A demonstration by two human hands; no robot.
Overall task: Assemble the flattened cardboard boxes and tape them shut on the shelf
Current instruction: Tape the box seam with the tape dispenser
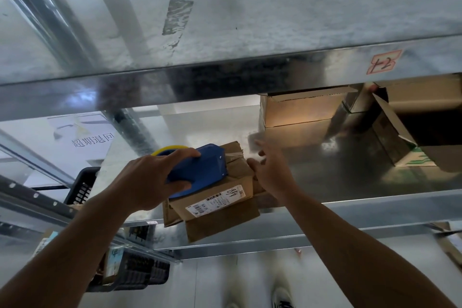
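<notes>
Galvanized steel shelving fills the view, its sheet metal glossy and mottled. The upper shelf (pixel 275 20) carries grey patches of old tape residue and a red-bordered sticker (pixel 383 62) with a handwritten mark on its front lip. On the middle shelf (pixel 350 165), at the front edge, sits the small cardboard box (pixel 225 207). It is brown, creased and worn at the corners, and its lower part hangs past the lip. A white shipping label (pixel 216 201) with barcodes and a scrawled number is stuck on its near face, and a strip of clear tape (pixel 233 156) glints across the far top edge.

The left hand (pixel 147 177) grips a blue plastic tape dispenser (pixel 200 170) with a yellow rim, fingers (pixel 182 154) curled over its top and thumb underneath, and it rests on the box's top. The right hand (pixel 272 175) is at the box's right side with its thumb against the corner. Its fingers (pixel 265 147) are spread loose and blurred, grasping nothing.

Farther back on the right stand a closed carton (pixel 300 110) and an open carton (pixel 425 107) with raised flaps and green print. To the left are a black slotted basket (pixel 82 187) and a white printed sheet (pixel 92 137).
</notes>
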